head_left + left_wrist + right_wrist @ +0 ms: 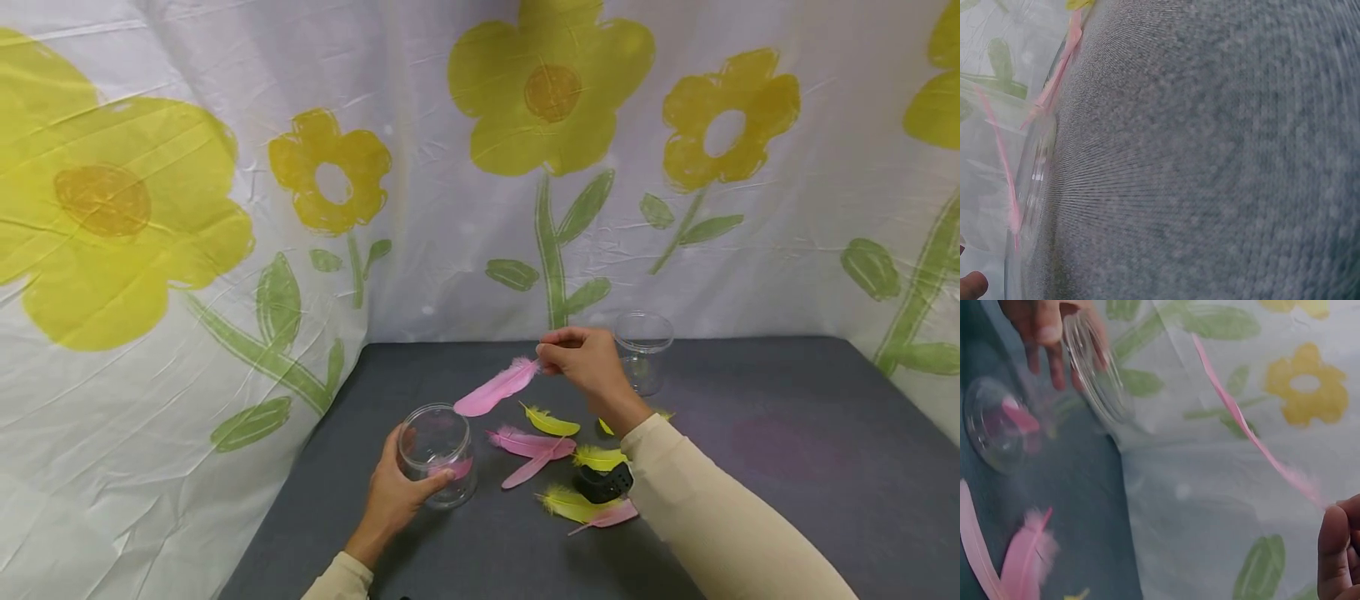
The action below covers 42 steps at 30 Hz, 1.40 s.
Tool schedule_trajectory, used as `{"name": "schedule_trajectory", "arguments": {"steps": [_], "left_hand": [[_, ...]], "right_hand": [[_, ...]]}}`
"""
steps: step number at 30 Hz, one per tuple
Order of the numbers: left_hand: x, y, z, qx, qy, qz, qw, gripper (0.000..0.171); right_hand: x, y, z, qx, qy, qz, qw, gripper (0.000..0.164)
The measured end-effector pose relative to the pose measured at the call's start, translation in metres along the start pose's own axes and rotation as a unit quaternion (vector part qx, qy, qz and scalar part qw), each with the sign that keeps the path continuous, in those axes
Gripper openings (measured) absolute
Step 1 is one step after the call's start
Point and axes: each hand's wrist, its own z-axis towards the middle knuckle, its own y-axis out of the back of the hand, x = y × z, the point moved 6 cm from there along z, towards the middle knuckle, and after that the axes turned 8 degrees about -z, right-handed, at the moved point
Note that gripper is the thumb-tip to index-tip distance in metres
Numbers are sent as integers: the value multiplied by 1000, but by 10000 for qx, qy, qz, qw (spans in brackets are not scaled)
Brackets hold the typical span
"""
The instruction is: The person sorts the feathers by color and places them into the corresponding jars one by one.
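Observation:
A clear round jar (437, 442) stands tilted slightly on the dark table, gripped around its side by my left hand (405, 487). Inside it lies a pink feather (1020, 417). Above and to the right of the jar, my right hand (588, 367) pinches another pink feather (495, 390) by its fluffy quill end. The free tip of that feather points down-left, by the jar's open rim. In the right wrist view the pinching fingers (1335, 544) show at the right edge. Only a fingertip (974, 285) of the left hand appears in the left wrist view.
Loose pink feathers (532, 446) and yellow feathers (551, 421) lie right of the jar, some partly behind the right forearm. A second clear jar (643, 354) stands farther back, behind the right hand. A black watch (603, 483) is around the right wrist. A flower-printed curtain (450, 250) hangs behind the table.

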Motion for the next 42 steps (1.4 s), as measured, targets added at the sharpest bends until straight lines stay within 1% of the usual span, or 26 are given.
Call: {"name": "schedule_trajectory", "arguments": {"steps": [4, 7, 12, 18, 25, 33, 38, 42], "left_hand": [[-1, -1, 0, -15, 0, -26, 10000, 100], [-1, -2, 0, -23, -5, -40, 10000, 100], [-1, -3, 1, -11, -45, -36, 10000, 100], [-2, -2, 1, -31, -65, -53, 10000, 100], [-1, -1, 0, -16, -42, -36, 10000, 100], [0, 0, -1, 32, -28, -42, 10000, 100], [-1, 0, -2, 20, -13, -17, 10000, 100], [-2, 1, -2, -1, 6, -6, 10000, 99]], "right_hand": [[1, -16, 3, 26, 247, 12, 9997, 15], [-1, -28, 4, 14, 265, -75, 9996, 12], [-3, -44, 3, -87, 245, -396, 9989, 8], [-5, -65, -1, -153, 498, -884, 9947, 6], [-12, -91, -9, 85, 813, -1167, 9898, 5], [-24, -112, -17, 287, 1064, -1474, 9829, 5], [-32, -120, -20, 513, 950, -1664, 9801, 5], [-33, -123, -22, 629, 817, -1680, 9804, 4]]}}
